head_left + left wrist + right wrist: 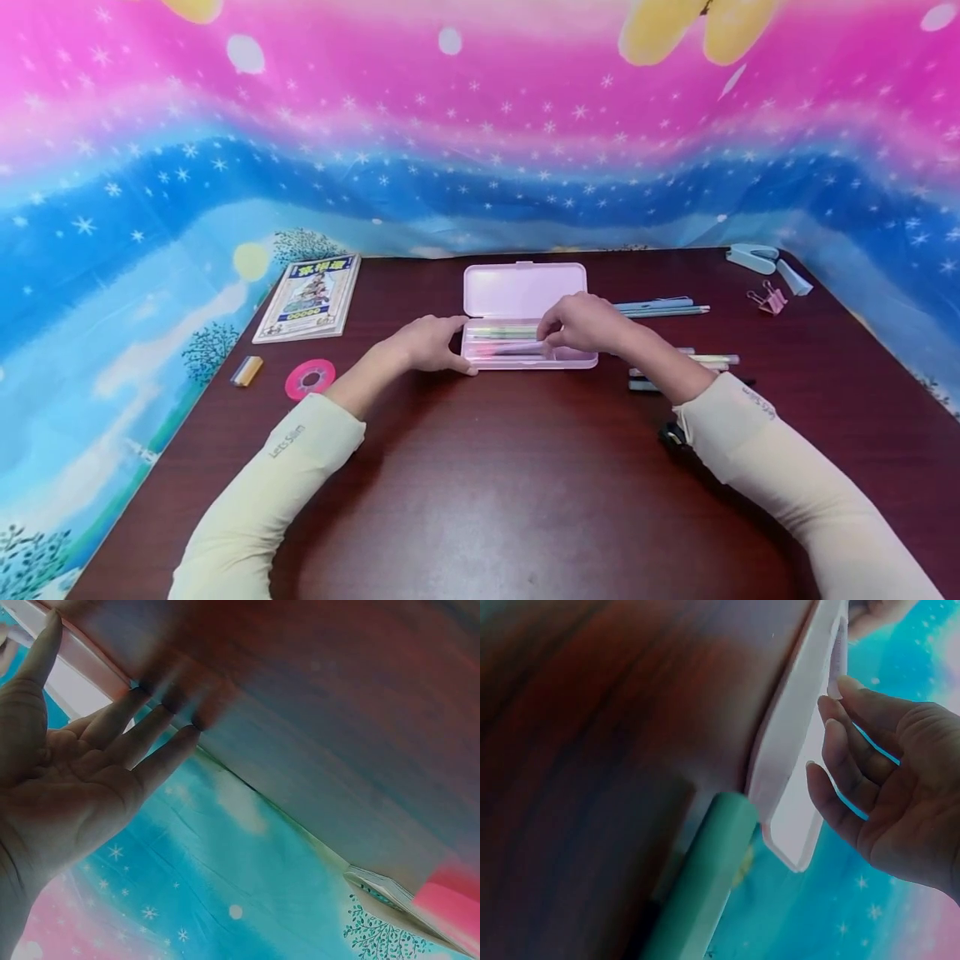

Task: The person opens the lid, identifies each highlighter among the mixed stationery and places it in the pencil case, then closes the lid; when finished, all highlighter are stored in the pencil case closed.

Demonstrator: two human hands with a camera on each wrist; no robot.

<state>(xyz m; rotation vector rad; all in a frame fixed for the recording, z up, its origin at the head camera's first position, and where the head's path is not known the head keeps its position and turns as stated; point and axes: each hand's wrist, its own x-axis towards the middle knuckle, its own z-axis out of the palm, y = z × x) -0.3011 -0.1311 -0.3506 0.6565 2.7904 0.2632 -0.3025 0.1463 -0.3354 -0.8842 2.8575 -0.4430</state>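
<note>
A pink pencil case (525, 292) lies with its lid raised, and several pens (501, 332) lie inside its tray. My left hand (431, 343) is at the case's left end, its thumb touching the front corner. In the left wrist view the fingers of the left hand (82, 761) are fairly straight. Over the right part of the tray, my right hand (585, 323) reaches down with thumb and forefinger together. The right wrist view shows the right hand (907, 780) pinching the pale end of a pen (835, 684) at the case; the rest of the pen is hidden.
Right of the case lie blue pencils (660, 307) and several markers (716, 360), partly behind the forearm. A stapler (752, 258) and pink binder clip (768, 297) are at the far right. Leftward are a booklet (311, 296), an eraser (247, 371) and a pink tape roll (322, 368).
</note>
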